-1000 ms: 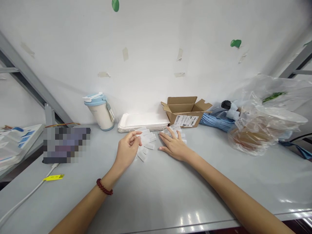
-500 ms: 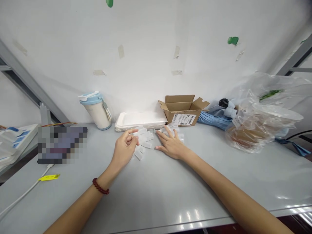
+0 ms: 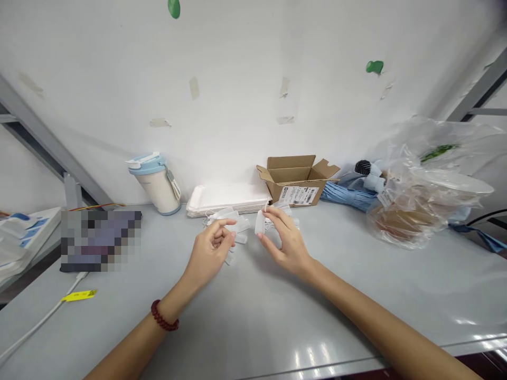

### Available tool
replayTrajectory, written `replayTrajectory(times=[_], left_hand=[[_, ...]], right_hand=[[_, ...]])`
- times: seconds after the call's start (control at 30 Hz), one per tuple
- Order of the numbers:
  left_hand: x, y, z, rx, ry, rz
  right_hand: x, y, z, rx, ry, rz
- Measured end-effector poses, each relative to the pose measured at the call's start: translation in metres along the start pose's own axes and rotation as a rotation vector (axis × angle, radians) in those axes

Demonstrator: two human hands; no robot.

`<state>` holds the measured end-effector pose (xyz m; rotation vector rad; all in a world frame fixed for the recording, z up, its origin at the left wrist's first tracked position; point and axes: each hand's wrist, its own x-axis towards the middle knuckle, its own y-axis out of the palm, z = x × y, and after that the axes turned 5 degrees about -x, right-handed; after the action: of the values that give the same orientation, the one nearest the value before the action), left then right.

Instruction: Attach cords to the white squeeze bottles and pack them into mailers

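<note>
Both hands have lifted off the table since the earlier frame. The right hand (image 3: 285, 245) is now raised, its thumb and fingers (image 3: 276, 215) clamping a small, flat, translucent plastic sleeve (image 3: 260, 222) upright by its edges. The left hand (image 3: 209, 250), wearing a bracelet of dark red beads (image 3: 164, 316), is hovering just above the loose pile of translucent sleeves (image 3: 240, 224). Its fingers (image 3: 221, 231) are curled together, and I cannot tell whether they are gripping anything.

The pile's matte, frosted, rectangular pieces are lying scattered on the smooth grey table (image 3: 277, 322), between and just beneath the hands. Behind them, a stack of white molded paper trays (image 3: 227, 199) is sitting beside an open corrugated cardboard box (image 3: 297, 179) with a printed label. A cream-and-blue tumbler (image 3: 156, 187) is standing further left, while crinkled clear plastic bagging (image 3: 415, 184) is heaped at the right, next to folded blue fabric (image 3: 348, 197).
</note>
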<state>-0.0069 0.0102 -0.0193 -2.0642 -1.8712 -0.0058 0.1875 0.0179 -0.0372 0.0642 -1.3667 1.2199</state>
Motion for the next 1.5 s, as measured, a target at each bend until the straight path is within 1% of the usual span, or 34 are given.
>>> replayTrajectory(times=[0.13,0.23,0.3,0.37,0.47,0.6,0.73,0.87,0.97,1.03,1.13,1.2,1.27,1.37,1.43,1.5], left_hand=[[-0.004,0.003,0.001,0.026,-0.002,0.091],[-0.006,0.005,0.001,0.056,0.013,0.107],[-0.006,0.005,0.000,0.060,0.028,0.107],[-0.007,0.005,-0.002,0.049,0.035,0.117],[-0.006,0.005,-0.003,0.027,0.020,0.157],[-0.004,0.004,0.000,0.028,0.003,0.202],[-0.004,0.002,0.000,0.073,-0.012,0.259],[-0.005,0.001,-0.008,0.079,-0.045,0.354],[-0.005,0.000,-0.011,0.046,-0.072,0.390],[-0.005,0.001,-0.010,0.034,-0.088,0.428],[-0.006,0.002,-0.006,0.024,-0.127,0.499],[-0.006,0.003,-0.004,0.007,-0.156,0.514],[-0.006,0.002,-0.003,-0.016,-0.170,0.488],[-0.002,0.000,-0.003,-0.046,-0.164,0.408],[0.001,-0.002,-0.002,-0.078,-0.155,0.378],[0.003,-0.003,-0.001,-0.119,-0.152,0.374]], right_hand=[[0.000,-0.005,0.010,0.201,0.131,-0.018],[-0.001,-0.005,0.012,0.311,0.240,0.001],[-0.002,-0.003,0.012,0.373,0.290,0.036],[-0.003,-0.001,0.012,0.451,0.317,0.095],[-0.004,0.000,0.014,0.555,0.335,0.219],[-0.004,-0.005,0.019,0.601,0.366,0.335],[-0.002,-0.010,0.021,0.656,0.440,0.380],[-0.002,-0.013,0.021,0.716,0.477,0.371],[-0.002,-0.013,0.020,0.647,0.463,0.348],[-0.002,-0.013,0.020,0.577,0.426,0.329],[-0.003,-0.013,0.020,0.475,0.323,0.302],[-0.004,-0.012,0.019,0.402,0.247,0.294],[-0.005,-0.011,0.018,0.340,0.203,0.301],[-0.007,-0.010,0.017,0.248,0.169,0.313],[-0.008,-0.009,0.016,0.177,0.121,0.296],[-0.008,-0.008,0.016,0.103,0.060,0.253]])
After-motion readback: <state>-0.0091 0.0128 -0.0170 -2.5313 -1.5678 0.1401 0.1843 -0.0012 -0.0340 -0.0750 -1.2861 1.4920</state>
